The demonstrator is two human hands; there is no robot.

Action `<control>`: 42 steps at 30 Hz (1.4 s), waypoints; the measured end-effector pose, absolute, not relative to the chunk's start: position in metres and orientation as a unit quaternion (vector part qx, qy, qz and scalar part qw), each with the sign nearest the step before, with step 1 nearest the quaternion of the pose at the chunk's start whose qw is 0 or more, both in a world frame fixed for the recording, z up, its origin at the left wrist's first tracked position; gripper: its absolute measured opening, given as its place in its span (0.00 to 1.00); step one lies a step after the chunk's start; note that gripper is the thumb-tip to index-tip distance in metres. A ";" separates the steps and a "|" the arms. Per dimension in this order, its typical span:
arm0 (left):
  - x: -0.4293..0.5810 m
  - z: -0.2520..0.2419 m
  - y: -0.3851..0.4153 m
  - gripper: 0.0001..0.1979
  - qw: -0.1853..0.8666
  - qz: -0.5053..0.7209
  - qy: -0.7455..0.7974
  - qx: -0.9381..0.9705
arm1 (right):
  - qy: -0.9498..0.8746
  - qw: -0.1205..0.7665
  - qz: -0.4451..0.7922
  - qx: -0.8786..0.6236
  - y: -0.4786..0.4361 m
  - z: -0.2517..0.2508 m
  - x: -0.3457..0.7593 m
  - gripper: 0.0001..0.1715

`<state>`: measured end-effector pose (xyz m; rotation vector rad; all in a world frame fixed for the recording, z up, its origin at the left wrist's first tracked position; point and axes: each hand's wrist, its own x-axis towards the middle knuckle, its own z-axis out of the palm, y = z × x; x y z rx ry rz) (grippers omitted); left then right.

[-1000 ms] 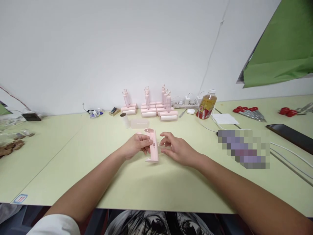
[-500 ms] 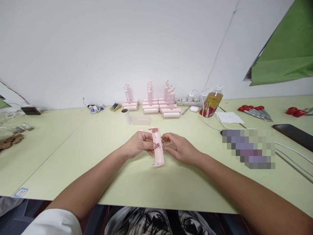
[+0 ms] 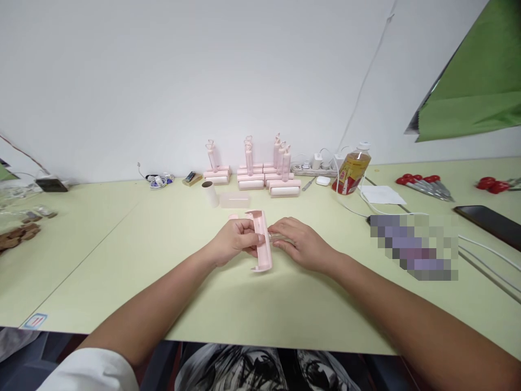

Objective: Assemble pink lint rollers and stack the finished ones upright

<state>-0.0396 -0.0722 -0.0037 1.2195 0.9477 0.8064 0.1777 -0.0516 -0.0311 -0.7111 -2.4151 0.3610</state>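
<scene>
At the desk's left edge: brown pieces [image 3: 18, 236] lie beside clear plastic, on the desk [image 3: 122, 260].
Sticker [image 3: 36, 320]: by the front edge, towards the front left corner.
Back edge, left part: a black box [image 3: 51, 184], then a bundle of cables [image 3: 160, 181] and a small box [image 3: 192, 179] with a dark object on top.
Tube [image 3: 210, 196]: stands slightly tilted, its open end up, just beside a translucent pink cover [image 3: 235, 200].
Left hand [image 3: 232, 241]: clamped on the pink holder, thumb on its inner face, other fingers behind it.
Pink holder [image 3: 264, 254]: held over the desk's middle, between front and back edges, its long side running front to back and its hollow facing left.
Pink rollers [image 3: 251, 185]: grouped towards the back edge, several with handles standing upright.
Clear handle [image 3: 278, 237]: meets the holder's right side and runs towards the right palm.
Right hand [image 3: 301, 245]: fingers curled together around the clear handle, partly hiding it.
Back edge, right of the rollers: cutter [image 3: 307, 185], power strip [image 3: 301, 170], white case [image 3: 323, 181], tilted bottle [image 3: 350, 174].
Towards the right edge: paper [image 3: 383, 195], a pixelated object [image 3: 413, 247], red-handled tools [image 3: 442, 189], phone [image 3: 492, 224].
</scene>
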 end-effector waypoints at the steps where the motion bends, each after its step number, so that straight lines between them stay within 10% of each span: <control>1: -0.039 -0.004 -0.072 0.13 0.638 0.355 0.420 0.540 | -0.908 0.292 0.136 -0.268 -0.051 -0.031 0.178 0.13; 42: -0.031 -0.007 -0.082 0.12 0.619 0.389 0.372 0.572 | -0.912 0.316 0.155 -0.212 -0.052 -0.028 0.170 0.08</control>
